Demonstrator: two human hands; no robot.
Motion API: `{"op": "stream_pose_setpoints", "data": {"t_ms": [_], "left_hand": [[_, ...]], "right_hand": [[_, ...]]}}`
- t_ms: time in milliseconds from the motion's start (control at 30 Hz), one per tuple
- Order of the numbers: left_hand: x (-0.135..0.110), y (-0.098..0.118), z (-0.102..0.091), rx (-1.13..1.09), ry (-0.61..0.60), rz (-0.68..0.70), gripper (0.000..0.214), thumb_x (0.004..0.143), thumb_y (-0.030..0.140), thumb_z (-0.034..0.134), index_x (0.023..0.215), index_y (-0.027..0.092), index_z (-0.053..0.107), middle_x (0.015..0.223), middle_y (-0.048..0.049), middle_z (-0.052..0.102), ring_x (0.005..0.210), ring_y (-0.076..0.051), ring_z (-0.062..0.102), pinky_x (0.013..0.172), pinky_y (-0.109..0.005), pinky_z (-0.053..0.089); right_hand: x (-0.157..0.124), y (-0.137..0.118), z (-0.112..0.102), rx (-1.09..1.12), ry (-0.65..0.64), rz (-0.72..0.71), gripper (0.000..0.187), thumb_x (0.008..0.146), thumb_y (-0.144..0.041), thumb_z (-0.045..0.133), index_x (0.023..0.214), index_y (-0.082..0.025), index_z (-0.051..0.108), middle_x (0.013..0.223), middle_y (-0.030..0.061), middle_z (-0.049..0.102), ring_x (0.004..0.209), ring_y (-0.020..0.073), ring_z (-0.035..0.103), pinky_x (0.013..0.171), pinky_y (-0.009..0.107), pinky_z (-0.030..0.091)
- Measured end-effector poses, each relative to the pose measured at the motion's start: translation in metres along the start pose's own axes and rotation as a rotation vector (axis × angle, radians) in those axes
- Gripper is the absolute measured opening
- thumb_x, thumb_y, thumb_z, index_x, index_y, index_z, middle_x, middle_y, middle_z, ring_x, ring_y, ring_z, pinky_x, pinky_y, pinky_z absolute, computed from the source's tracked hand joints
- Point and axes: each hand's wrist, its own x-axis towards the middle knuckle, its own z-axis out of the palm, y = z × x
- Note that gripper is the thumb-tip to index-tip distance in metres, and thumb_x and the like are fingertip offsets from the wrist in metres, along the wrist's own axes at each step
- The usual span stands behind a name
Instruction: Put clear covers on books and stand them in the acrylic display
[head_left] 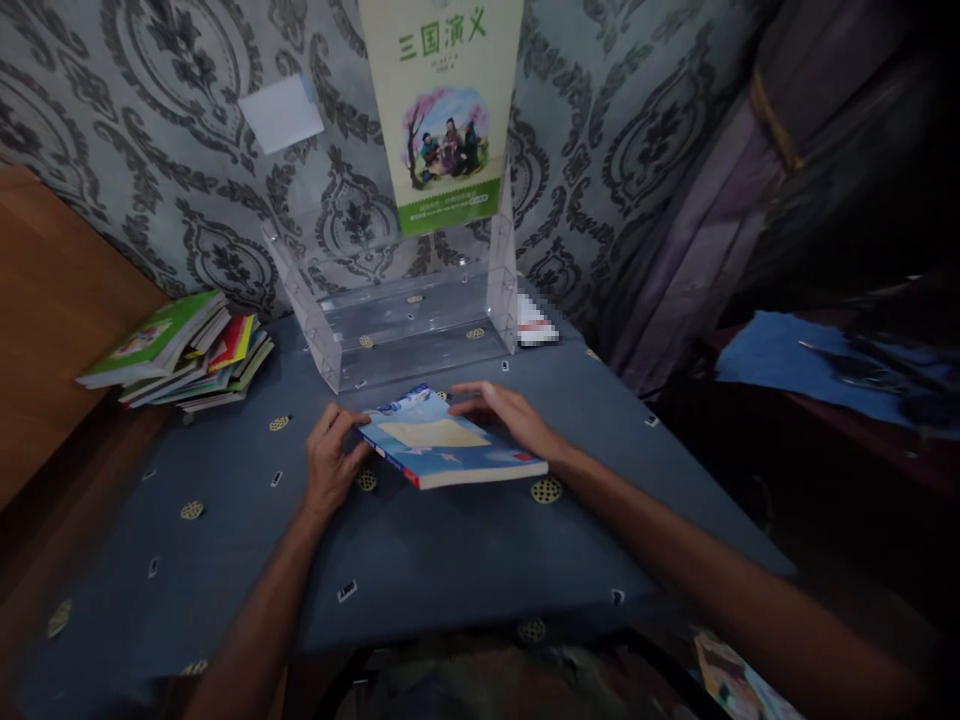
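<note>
A blue softcover book (442, 437) with a pale yellow patch on its cover is in front of me, just above or on the table, spine toward my left. My left hand (332, 455) pinches the book's left edge between thumb and fingers. At the far right side of the book is my right hand (506, 412), its fingers stretched out over the cover's edge; how firmly it touches is hard to see. Behind the book stands a clear plastic rack (412, 310) with bare shelves. A green and cream book (450, 120) appears upright above it against the wall.
On the left of the table lies a stack of books (187, 350), green cover on top. A blurred white item (536, 322) sits right of the rack. The tablecloth (450, 560) is dark blue. A curtain (690, 230) hangs at the right, near blue cloth (787, 365).
</note>
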Motion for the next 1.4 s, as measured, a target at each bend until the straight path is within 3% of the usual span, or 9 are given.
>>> {"op": "stream_pose_setpoints", "data": {"t_ms": [100,300,400,533,633,767,900,1133,1400], "left_hand": [[0.001,0.013,-0.001,-0.053,0.06,-0.021,0.022,0.092,0.039,0.06,0.079,0.022,0.062,0.072,0.0013,0.053,0.068,-0.016,0.053,0.064,-0.028,0.044],[0.004,0.034,-0.004,-0.293,0.157,-0.274,0.038,0.089,0.044,0.06,0.062,0.02,0.05,0.058,0.0058,0.04,0.056,-0.011,0.04,0.054,-0.023,0.032],[0.005,0.041,-0.003,-0.446,0.195,-0.408,0.043,0.086,0.054,0.064,0.064,0.019,0.053,0.06,0.0051,0.045,0.056,-0.01,0.04,0.052,-0.021,0.033],[0.005,0.042,0.006,-0.751,0.191,-0.588,0.049,0.081,0.066,0.067,0.079,0.017,0.065,0.066,0.0023,0.058,0.059,-0.012,0.049,0.055,-0.022,0.041],[0.003,0.036,0.013,-0.9,0.158,-0.687,0.049,0.078,0.065,0.071,0.085,0.017,0.066,0.067,0.002,0.061,0.059,-0.012,0.053,0.055,-0.021,0.043],[-0.004,0.028,0.011,-0.858,0.083,-0.722,0.048,0.077,0.055,0.075,0.108,0.019,0.065,0.076,0.0014,0.066,0.059,-0.012,0.06,0.055,-0.021,0.047],[-0.008,0.021,0.003,-0.773,-0.064,-0.748,0.075,0.083,0.048,0.071,0.147,0.022,0.042,0.08,-0.0016,0.071,0.057,-0.015,0.063,0.052,-0.023,0.048],[-0.01,0.01,0.002,-0.537,-0.219,-0.664,0.07,0.085,0.043,0.063,0.146,0.017,0.042,0.066,0.0016,0.065,0.05,-0.013,0.055,0.046,-0.021,0.039],[-0.008,0.011,0.0,-0.423,-0.436,-0.695,0.063,0.08,0.04,0.059,0.136,0.015,0.046,0.057,0.0058,0.059,0.05,-0.016,0.056,0.046,-0.022,0.04]], "right_hand": [[0.004,0.004,-0.003,0.228,-0.01,0.077,0.072,0.1,-0.07,0.022,0.121,-0.018,0.067,0.106,0.0142,0.078,0.097,0.0269,0.074,0.089,0.044,0.059],[0.007,0.005,-0.003,0.483,-0.055,-0.002,0.079,0.092,-0.083,0.026,0.111,-0.02,0.07,0.1,0.0124,0.078,0.098,0.0268,0.073,0.083,0.043,0.059],[0.005,0.003,-0.005,0.47,-0.065,-0.055,0.075,0.086,-0.086,0.041,0.105,-0.02,0.072,0.102,0.0115,0.077,0.098,0.0252,0.071,0.08,0.038,0.058],[-0.003,-0.001,0.002,0.332,-0.079,-0.101,0.052,0.08,-0.061,0.076,0.112,-0.02,0.072,0.103,0.0078,0.076,0.091,0.0207,0.07,0.079,0.034,0.055],[-0.009,-0.004,0.01,0.304,-0.154,-0.061,0.049,0.082,-0.053,0.076,0.116,-0.018,0.07,0.102,0.0071,0.075,0.083,0.0177,0.069,0.077,0.033,0.056],[-0.01,-0.002,0.014,0.291,-0.192,0.048,0.049,0.084,-0.055,0.074,0.11,-0.015,0.069,0.087,0.0049,0.073,0.066,0.0124,0.063,0.056,0.023,0.05],[-0.006,0.007,0.013,0.354,-0.222,0.192,0.052,0.079,-0.06,0.075,0.102,-0.014,0.067,0.069,-0.0007,0.066,0.05,0.0084,0.054,0.043,0.019,0.042],[-0.004,0.009,0.012,0.303,-0.222,0.272,0.052,0.078,-0.056,0.076,0.107,-0.014,0.063,0.067,-0.0025,0.065,0.045,0.0071,0.053,0.037,0.017,0.041],[-0.006,0.01,0.012,0.247,-0.197,0.323,0.065,0.082,-0.045,0.075,0.133,-0.017,0.046,0.067,-0.0047,0.064,0.046,0.0104,0.057,0.038,0.019,0.046]]}}
